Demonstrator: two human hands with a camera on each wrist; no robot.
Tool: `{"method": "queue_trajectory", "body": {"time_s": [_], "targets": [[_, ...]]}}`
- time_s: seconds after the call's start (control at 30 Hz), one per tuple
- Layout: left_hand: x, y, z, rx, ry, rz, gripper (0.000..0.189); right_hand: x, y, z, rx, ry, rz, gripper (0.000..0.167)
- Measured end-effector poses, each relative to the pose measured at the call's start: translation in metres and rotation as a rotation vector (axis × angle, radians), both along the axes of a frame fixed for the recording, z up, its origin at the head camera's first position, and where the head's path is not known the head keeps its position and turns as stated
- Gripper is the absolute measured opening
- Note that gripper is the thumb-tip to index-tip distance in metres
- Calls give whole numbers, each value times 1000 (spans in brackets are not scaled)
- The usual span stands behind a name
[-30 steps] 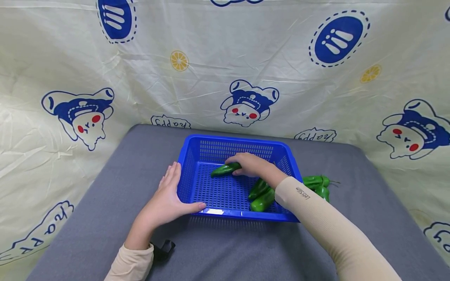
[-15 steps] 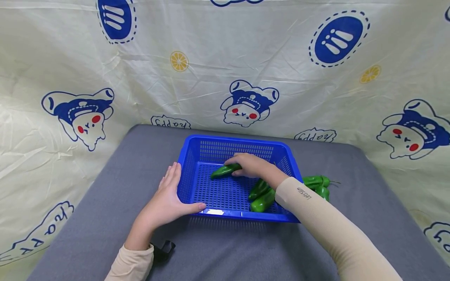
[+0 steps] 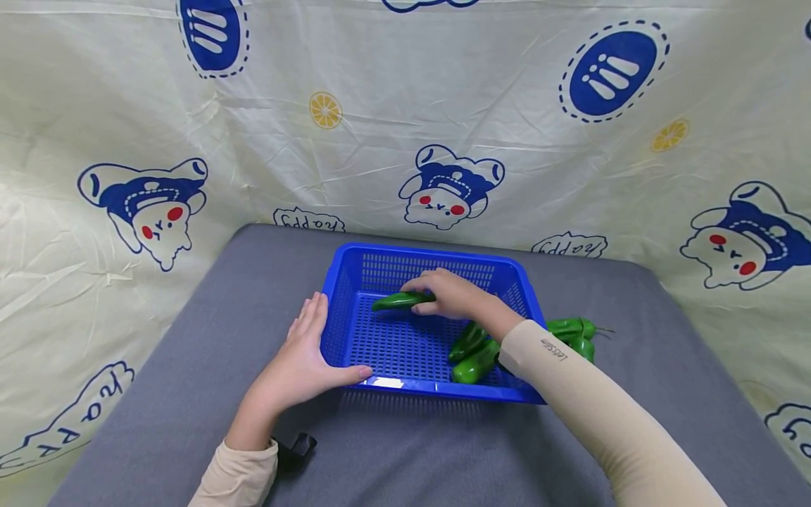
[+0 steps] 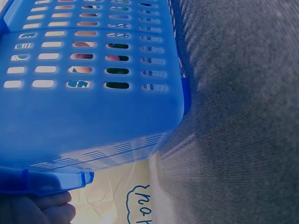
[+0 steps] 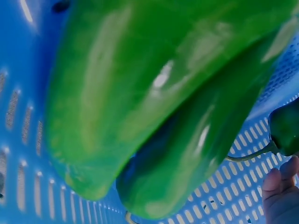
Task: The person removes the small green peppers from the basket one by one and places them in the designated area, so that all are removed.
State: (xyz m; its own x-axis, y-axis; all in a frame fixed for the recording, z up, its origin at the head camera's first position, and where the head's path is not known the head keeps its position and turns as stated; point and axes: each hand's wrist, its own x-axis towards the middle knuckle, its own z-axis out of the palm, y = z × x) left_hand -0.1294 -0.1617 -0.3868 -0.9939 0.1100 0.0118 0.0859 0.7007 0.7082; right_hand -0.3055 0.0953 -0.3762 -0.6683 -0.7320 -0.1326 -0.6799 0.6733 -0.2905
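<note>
In the head view my right hand (image 3: 446, 292) reaches into a blue plastic basket (image 3: 437, 386) and holds a long green pepper (image 3: 395, 302) between thumb and fingers. That pepper lies nearly level over the basket floor, its tip pointing left. My left hand (image 3: 300, 359) rests at the basket's front left corner, thumb along the front rim and straight fingers against the left side. Two more green peppers (image 3: 476, 362) lie inside at the right, beneath my right forearm. Seen from the right wrist, they loom large, and the held pepper (image 5: 286, 127) shows its stem beside my fingertips (image 5: 272, 181).
Outside the basket, to its right, several green peppers (image 3: 573, 329) lie partly behind my sleeve. A grey cloth (image 3: 209, 338) covers the table. Behind it hangs a pale printed curtain (image 3: 374, 183). A small black object (image 3: 300, 447) sits by my left wrist.
My right hand has risen slightly with the pepper, whose tip has swung up and to the left. The left hand and basket stay nearly in place.
</note>
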Motion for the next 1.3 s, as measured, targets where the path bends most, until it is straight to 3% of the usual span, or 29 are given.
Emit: {"method": "queue_trajectory", "body": {"time_s": [0.53, 1.3], "targets": [[-1, 1, -2, 6, -5, -4, 136, 5, 4, 13, -155, 39, -1, 36], [-1, 2, -1, 7, -5, 6, 138, 8, 15, 33, -256, 64, -35, 41]]}}
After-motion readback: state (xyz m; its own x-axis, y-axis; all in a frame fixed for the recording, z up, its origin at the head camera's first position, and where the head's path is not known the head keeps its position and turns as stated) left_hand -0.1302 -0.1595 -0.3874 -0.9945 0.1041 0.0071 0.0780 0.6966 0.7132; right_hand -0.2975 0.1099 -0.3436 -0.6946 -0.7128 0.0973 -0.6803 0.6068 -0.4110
